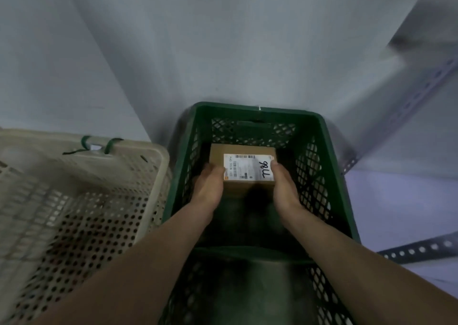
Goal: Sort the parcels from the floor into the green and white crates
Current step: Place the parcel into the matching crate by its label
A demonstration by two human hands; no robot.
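Observation:
A small brown cardboard parcel (241, 151) with a white shipping label and black handwriting is inside the green crate (329, 151), near its far wall. My left hand (209, 186) grips the parcel's left side with the thumb on top. My right hand (285, 188) grips its right side in the same way. Both forearms reach down over the crate's near rim. I cannot tell whether the parcel rests on the crate floor. The white crate (153, 176) stands just to the left of the green one.
A pale wall rises behind both crates. Perforated grey metal shelf rails (418, 249) run along the right side, close to the green crate. Green ties (111, 145) are looped on the white crate's far rim. The white crate's contents are blurred.

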